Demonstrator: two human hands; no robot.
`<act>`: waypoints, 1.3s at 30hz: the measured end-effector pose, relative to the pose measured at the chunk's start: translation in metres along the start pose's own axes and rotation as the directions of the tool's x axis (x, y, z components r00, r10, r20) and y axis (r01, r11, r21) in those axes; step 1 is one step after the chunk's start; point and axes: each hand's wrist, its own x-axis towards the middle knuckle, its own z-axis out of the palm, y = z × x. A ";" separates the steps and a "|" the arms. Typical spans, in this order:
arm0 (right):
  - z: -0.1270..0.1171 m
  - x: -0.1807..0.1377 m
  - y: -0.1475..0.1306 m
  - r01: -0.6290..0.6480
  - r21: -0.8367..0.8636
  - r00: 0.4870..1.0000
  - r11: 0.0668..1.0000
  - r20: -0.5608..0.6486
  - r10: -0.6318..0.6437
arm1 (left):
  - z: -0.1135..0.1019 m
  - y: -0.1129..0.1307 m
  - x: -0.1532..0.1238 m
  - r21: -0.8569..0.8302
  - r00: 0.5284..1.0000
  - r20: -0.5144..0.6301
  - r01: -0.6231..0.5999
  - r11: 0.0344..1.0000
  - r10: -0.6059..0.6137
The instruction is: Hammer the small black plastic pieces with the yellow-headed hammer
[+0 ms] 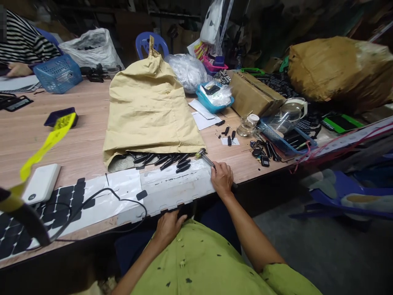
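My right hand [222, 179] is closed around the handle of a small hammer [206, 157]; its head, with a yellowish face, rests by the cloth's edge. At the table's front edge, my left hand [168, 226] is curled with the thumb apart. A small dark thing shows at its fingertips, too hidden to name. Between and beyond the hands lies a white board [175, 190] along the edge. Several slim black plastic pieces [183, 165] lie on it, partly under a large beige cloth bag [150, 110].
On the left are a sheet of black stickers [69, 196], a white power bank [43, 182], a black cable and a blurred yellow strip [46, 143]. To the right stand a glass jar [245, 126], a blue tray [285, 137] and a cardboard box [253, 96]. A person's striped sleeve [27, 39] shows far left.
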 end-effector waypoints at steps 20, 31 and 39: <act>0.003 0.000 -0.007 -0.005 0.016 1.000 1.000 0.004 0.005 | -0.077 0.028 0.108 0.259 0.783 -0.505 -0.263 0.930 0.362; -0.005 -0.003 -0.004 0.063 0.182 0.996 0.981 -0.077 -0.049 | -0.075 0.001 0.105 0.113 0.777 -0.545 -0.306 0.945 0.316; -0.034 -0.046 -0.024 0.158 0.584 0.984 0.796 -0.022 -0.179 | -0.072 0.003 0.108 0.087 0.784 -0.547 -0.295 0.952 0.293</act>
